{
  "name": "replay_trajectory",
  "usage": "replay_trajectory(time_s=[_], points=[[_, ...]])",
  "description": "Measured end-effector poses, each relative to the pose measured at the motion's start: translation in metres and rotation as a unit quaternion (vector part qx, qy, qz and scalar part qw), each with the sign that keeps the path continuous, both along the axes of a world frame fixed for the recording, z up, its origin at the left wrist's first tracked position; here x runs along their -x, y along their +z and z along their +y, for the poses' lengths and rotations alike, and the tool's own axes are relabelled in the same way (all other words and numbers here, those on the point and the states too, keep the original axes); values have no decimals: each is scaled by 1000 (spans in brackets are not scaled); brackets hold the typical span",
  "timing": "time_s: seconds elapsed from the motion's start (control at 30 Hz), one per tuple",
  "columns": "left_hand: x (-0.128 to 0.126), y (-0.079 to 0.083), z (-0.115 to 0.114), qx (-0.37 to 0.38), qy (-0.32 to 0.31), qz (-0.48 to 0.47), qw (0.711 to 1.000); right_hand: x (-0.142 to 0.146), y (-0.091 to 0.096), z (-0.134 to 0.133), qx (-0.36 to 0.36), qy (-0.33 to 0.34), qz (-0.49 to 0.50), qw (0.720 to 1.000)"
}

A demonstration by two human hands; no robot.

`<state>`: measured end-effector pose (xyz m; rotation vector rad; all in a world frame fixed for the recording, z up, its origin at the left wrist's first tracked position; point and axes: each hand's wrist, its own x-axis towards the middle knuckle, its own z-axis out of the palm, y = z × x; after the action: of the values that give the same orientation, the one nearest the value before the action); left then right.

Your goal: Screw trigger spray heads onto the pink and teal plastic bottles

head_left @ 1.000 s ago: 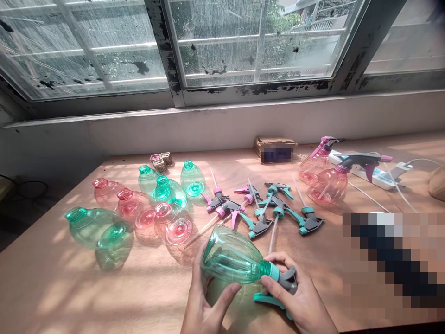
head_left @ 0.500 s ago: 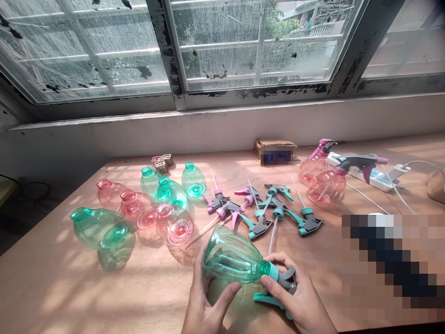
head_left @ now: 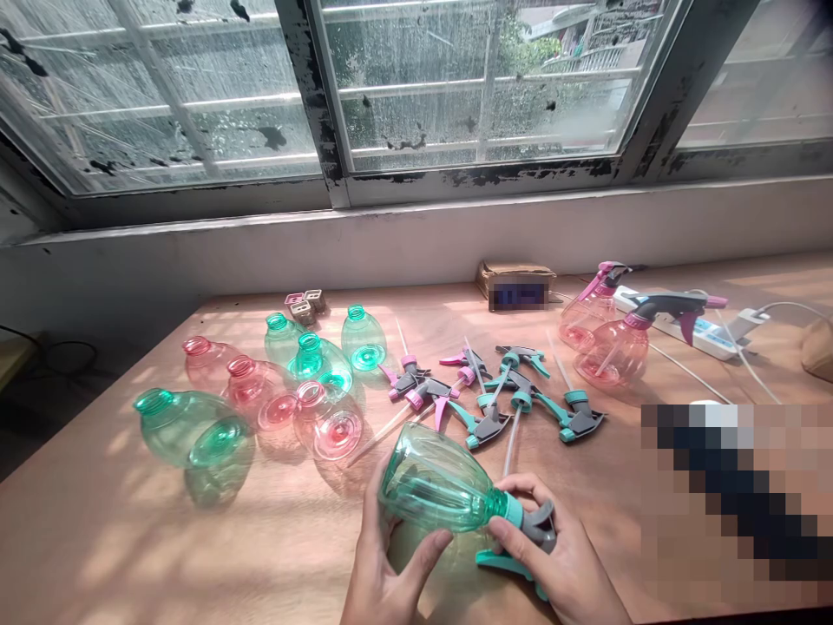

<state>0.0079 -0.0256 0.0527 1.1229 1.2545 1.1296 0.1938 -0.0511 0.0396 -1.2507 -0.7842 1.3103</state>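
Note:
A clear green spray bottle (head_left: 436, 477) lies tilted on its side in the air above the table's near edge, its neck pointing right. My left hand (head_left: 394, 547) is closed around its base end, fingers behind it and the thumb below. A grey and turquoise trigger spray head (head_left: 539, 526) sits on the neck, its turquoise collar against the bottle. My right hand (head_left: 553, 542) grips that head, thumb and fingers pinching around the collar; the palm hides part of it. Just beyond lie several loose turquoise spray heads (head_left: 488, 425) and pink spray heads (head_left: 433, 392) with tubes.
Open-necked green bottles (head_left: 188, 425) and pink bottles (head_left: 325, 421) stand or lie at left. Two pink bottles with spray heads (head_left: 612, 351) stand at back right by a power strip (head_left: 709, 334). A cardboard box (head_left: 514, 273) is near the wall. A blurred patch covers the right.
Almost nothing differs: both hands keep their hold on the bottle and spray head. The whole view has shifted very slightly.

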Motion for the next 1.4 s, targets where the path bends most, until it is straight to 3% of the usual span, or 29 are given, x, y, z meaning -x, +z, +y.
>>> replay_trajectory(time_s=[1.4], points=[[0,3,1,1,-13,-9,1000,1,1,1,0,-1,-1,1000]])
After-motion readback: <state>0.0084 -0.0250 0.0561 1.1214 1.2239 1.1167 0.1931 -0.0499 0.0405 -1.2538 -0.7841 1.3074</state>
